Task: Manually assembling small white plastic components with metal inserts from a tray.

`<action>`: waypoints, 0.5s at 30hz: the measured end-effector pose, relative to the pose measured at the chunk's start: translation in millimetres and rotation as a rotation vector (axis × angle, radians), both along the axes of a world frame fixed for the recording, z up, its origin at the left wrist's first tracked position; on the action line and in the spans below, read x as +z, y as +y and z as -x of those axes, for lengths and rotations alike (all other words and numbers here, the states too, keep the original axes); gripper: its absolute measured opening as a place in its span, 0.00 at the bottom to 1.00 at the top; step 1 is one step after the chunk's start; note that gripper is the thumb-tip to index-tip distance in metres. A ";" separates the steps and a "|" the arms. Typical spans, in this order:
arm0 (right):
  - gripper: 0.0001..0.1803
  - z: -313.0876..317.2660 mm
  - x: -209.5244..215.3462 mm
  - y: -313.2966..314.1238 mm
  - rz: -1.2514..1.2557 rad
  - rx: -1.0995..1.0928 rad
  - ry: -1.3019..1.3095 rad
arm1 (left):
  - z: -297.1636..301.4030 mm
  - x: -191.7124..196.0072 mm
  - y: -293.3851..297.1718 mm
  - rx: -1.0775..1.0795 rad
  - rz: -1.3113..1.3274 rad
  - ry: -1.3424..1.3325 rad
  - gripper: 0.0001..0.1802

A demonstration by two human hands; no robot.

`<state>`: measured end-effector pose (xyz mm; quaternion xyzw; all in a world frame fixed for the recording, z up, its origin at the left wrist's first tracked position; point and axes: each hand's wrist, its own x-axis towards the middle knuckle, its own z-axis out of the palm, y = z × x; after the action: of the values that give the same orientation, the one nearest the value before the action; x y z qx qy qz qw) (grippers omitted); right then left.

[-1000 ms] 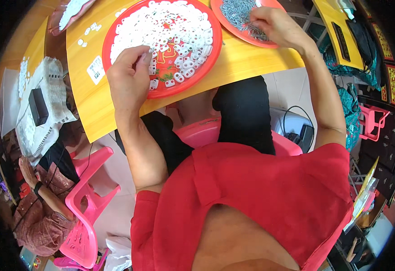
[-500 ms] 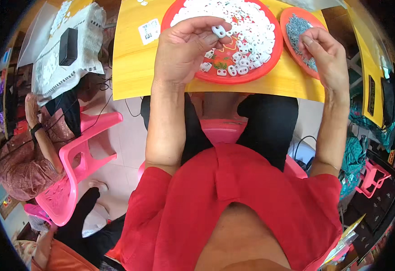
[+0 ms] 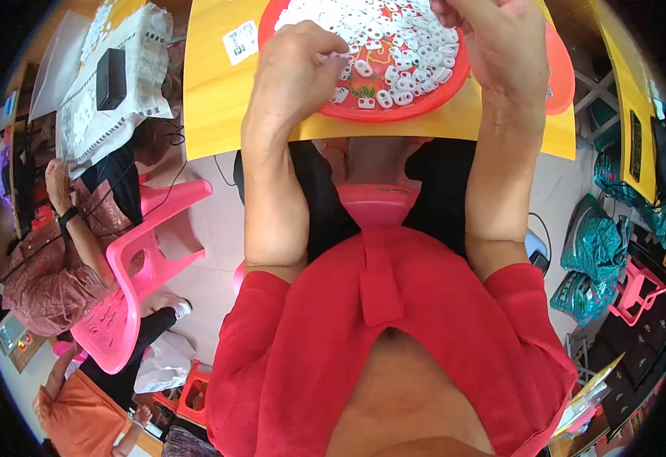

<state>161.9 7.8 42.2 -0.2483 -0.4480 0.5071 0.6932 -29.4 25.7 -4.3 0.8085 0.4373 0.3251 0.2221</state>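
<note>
A round red tray [image 3: 430, 100] holds many small white two-hole plastic pieces, heaped toward the far side. One piece [image 3: 363, 68] lies apart on the patterned tray floor, close to my left fingertips. Over the tray's left rim, my left hand [image 3: 295, 75] is closed in a pinch; something whitish shows at its fingertips, too small to tell apart from the pieces behind. My right hand [image 3: 501, 49] reaches over the tray's right side, fingers curled together near the upper edge; what they hold, if anything, is hidden. Behind it, an orange-red dish [image 3: 561, 72] is mostly covered.
The yellow table [image 3: 215, 114] carries a white printed label [image 3: 241, 42] left of the tray. Further left, a black box [image 3: 111, 79] sits on a cloth-covered surface. Pink chairs [image 3: 123, 320] and other people are at the left; green bags [image 3: 596, 240] stand at the right.
My right hand has left the screws in the dish and moved left over the tray. My left hand has turned palm down and lowered. A white piece now lies near its fingertips.
</note>
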 end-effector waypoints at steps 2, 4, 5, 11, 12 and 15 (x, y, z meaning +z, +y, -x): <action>0.03 -5.9 -9.8 -1.0 -0.151 0.227 0.346 | -10.3 1.2 -3.9 -0.054 -0.046 0.271 0.09; 0.03 -3.5 1.8 -16.4 0.296 -0.195 -0.343 | -12.7 1.4 -6.0 -0.046 -0.051 0.322 0.10; 0.04 -0.4 0.9 -18.6 0.285 -0.187 -0.359 | -12.7 -1.7 -6.1 -0.020 -0.062 0.319 0.10; 0.05 -0.5 -6.1 -21.8 0.301 -0.159 -0.456 | -8.5 -4.3 -6.7 0.011 -0.079 0.282 0.11; 0.05 -1.1 -9.8 -20.7 0.318 -0.148 -0.449 | -8.5 -4.6 -6.4 0.026 -0.107 0.283 0.10; 0.05 1.3 -18.4 -19.2 0.317 -0.145 -0.462 | -13.2 -5.8 -5.1 0.039 -0.060 0.010 0.11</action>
<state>160.6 -11.5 23.8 -0.4938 -0.4901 0.4502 0.5597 -16.1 20.6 -10.1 0.8078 0.4440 0.3383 0.1894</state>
